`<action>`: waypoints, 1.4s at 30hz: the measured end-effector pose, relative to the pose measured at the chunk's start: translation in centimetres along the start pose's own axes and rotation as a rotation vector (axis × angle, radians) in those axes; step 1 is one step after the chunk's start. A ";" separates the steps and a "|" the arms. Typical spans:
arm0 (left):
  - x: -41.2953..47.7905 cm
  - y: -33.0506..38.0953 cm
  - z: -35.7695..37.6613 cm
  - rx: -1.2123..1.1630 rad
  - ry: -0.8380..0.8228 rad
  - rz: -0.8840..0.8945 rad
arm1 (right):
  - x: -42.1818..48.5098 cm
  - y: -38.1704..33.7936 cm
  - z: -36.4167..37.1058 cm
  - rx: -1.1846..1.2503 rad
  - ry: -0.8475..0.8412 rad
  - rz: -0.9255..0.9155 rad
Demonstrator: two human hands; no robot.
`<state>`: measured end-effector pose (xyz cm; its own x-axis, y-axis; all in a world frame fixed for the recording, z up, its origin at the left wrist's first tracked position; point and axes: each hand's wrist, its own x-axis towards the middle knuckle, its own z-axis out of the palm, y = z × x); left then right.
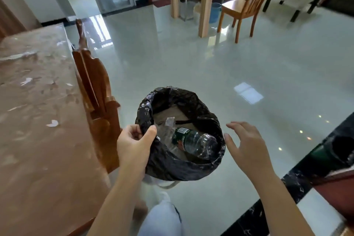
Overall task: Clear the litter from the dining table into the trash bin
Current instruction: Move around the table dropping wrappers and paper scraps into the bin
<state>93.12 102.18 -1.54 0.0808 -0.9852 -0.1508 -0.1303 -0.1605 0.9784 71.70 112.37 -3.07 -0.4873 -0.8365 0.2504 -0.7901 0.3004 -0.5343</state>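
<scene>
A trash bin (168, 166) lined with a black bag hangs above the floor, in the middle of the view. My left hand (134, 143) grips its near-left rim, thumb over the bag's edge. Inside lie a clear plastic bottle (193, 142) with a green label and crumpled clear plastic (166, 126). My right hand (247, 143) hovers just right of the bin's rim, fingers spread, holding nothing. The brown dining table (34, 140) fills the left side, with small white scraps of litter (52, 123) scattered on it.
A wooden chair (95, 90) stands tucked against the table's right edge, right beside the bin. A glossy pale floor (191, 59) stretches ahead. Another wooden chair (243, 4) and a blue bin (215, 12) stand far back. A dark counter edge (298, 182) lies at lower right.
</scene>
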 end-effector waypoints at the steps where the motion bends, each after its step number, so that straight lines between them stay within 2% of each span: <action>1: 1.2 0.0 1.3 -0.004 -0.014 -0.002 | 1.2 0.5 0.2 -0.009 0.002 0.007; 9: 15.7 0.2 10.6 -0.012 -0.009 -0.075 | 16.8 1.5 5.2 -0.084 -0.082 -0.029; 16: 29.9 3.8 15.7 0.021 0.029 -0.030 | 32.8 -1.7 10.6 -0.036 -0.118 -0.041; 24: 42.8 5.0 19.5 0.070 0.191 -0.015 | 46.7 -2.1 16.3 0.017 -0.201 -0.073; 29: 53.0 6.3 23.7 0.070 0.260 -0.052 | 59.3 -2.0 20.6 0.044 -0.222 -0.177; 33: 61.1 8.9 26.2 -0.026 0.333 -0.074 | 70.1 -3.0 23.3 0.042 -0.281 -0.296; 42: 76.7 12.3 24.7 -0.179 0.592 -0.082 | 87.5 -12.3 33.0 0.106 -0.400 -0.517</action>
<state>73.29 23.21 -4.59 0.6240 -0.7621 -0.1728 0.0628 -0.1715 0.9832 51.00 20.33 -1.23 0.1368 -0.9727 0.1875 -0.8342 -0.2152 -0.5077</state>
